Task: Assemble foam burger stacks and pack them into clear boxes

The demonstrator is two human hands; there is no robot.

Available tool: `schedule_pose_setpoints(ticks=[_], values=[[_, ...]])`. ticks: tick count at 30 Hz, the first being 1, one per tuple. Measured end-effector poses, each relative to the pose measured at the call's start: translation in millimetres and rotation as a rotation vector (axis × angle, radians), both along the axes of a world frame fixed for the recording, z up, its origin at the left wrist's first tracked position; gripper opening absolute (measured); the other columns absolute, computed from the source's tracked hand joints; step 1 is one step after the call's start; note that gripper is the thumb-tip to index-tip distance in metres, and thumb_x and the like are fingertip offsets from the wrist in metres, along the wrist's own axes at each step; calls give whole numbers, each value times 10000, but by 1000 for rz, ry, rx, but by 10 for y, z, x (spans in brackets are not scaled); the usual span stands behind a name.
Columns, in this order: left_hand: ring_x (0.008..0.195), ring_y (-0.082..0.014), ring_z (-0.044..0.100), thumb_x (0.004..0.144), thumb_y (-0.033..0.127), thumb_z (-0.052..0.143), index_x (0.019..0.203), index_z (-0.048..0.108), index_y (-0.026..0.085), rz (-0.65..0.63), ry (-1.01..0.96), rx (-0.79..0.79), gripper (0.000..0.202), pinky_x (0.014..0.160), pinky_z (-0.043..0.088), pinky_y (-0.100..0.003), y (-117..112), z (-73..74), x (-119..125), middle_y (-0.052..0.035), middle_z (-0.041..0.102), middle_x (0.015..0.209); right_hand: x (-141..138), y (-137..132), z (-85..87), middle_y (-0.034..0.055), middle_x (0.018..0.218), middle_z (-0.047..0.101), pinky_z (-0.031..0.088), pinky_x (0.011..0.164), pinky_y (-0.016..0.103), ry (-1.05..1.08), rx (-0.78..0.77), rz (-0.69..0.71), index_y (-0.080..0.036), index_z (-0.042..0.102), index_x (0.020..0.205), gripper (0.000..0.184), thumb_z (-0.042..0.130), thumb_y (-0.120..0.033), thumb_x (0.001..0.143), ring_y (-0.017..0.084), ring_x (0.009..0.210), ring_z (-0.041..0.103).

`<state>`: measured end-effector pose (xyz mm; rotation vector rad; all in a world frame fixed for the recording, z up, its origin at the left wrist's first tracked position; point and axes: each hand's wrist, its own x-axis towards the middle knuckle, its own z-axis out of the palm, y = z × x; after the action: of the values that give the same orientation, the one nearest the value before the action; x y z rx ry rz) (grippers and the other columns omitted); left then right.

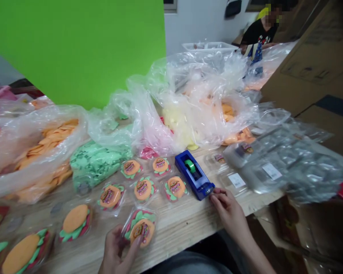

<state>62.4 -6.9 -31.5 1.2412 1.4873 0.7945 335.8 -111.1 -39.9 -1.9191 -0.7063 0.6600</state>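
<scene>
My left hand (118, 249) grips a clear plastic box with a toy burger (141, 230) in it, an orange bun over green and red layers with a printed label on top. The box is tilted near the table's front edge. At the cutter end of a blue tape dispenser (193, 175) with a green core, my right hand (224, 205) has thumb and fingers pinched together. What lies between those fingertips is too small to make out. Several boxed burgers with labels (144, 189) lie left of the dispenser. An unlabelled boxed burger (76, 222) is further left.
Plastic bags of orange pieces (54, 142), green pieces (100, 160) and pale yellow pieces (177, 121) line the back. Stacked clear packs (286, 163) lie to the right, beside a cardboard box (311, 64). Another person (260, 34) sits at the far right.
</scene>
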Motion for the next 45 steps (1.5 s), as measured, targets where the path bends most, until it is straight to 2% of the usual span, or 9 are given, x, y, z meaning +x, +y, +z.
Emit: schedule_pose_setpoints(ticks=[3,6,10,13,15,23,27,35,45], values=[[735,-188,647,556,556,737,881,521,223,48,-104,-109,512,667,513,-258,56,132,26,18,681,763,-40,-19,73,114,914,584,448,808,369,38,-4,66,-171,619,641,330,533,-445,804,260,925,550],[736,-164,657,651,474,708,932,529,217,96,-312,-240,421,692,516,-259,65,312,130,13,689,798,-206,-144,388,34,683,568,457,657,283,150,5,249,-180,579,606,337,494,-388,856,179,682,558],[775,-152,651,670,371,722,1017,509,205,43,-528,-299,440,717,507,-253,31,528,334,0,678,835,-574,-184,822,16,701,538,439,634,240,203,126,458,-185,546,651,261,484,-306,874,150,681,550],[780,-158,642,656,377,739,1027,488,216,-23,-580,-284,476,693,499,-253,-11,639,430,-3,676,854,-808,-51,971,-3,649,504,418,576,217,164,278,533,-185,521,626,216,527,-246,834,127,617,527],[784,-168,640,637,375,754,1011,483,221,-29,-582,-262,487,691,498,-264,-48,705,452,-10,677,867,-900,52,971,-8,626,489,409,558,216,121,317,497,-187,481,604,232,519,-223,830,123,601,515],[829,-169,632,615,322,760,1038,468,238,28,-531,-172,521,730,493,-257,-93,837,438,-3,675,932,-932,225,832,-26,602,412,377,549,228,68,113,393,-202,352,568,320,492,-262,849,114,576,448],[881,-220,639,691,370,691,1042,490,220,-45,-651,-316,432,779,490,-323,-49,831,434,-37,678,949,-898,246,915,-24,629,461,398,571,213,207,133,519,-191,438,607,268,489,-275,856,112,609,470],[1032,-255,592,765,333,630,1066,559,202,-148,-681,-483,336,881,448,-363,-38,712,402,-80,656,1077,-827,207,915,11,716,648,484,648,232,99,105,713,-214,635,783,252,423,-256,910,147,669,594],[935,-233,620,814,381,563,947,602,188,-238,-758,-600,237,823,472,-366,-156,528,256,-84,655,1006,-1028,182,655,22,688,688,475,579,209,12,18,778,-185,616,743,334,376,-309,939,153,616,646]])
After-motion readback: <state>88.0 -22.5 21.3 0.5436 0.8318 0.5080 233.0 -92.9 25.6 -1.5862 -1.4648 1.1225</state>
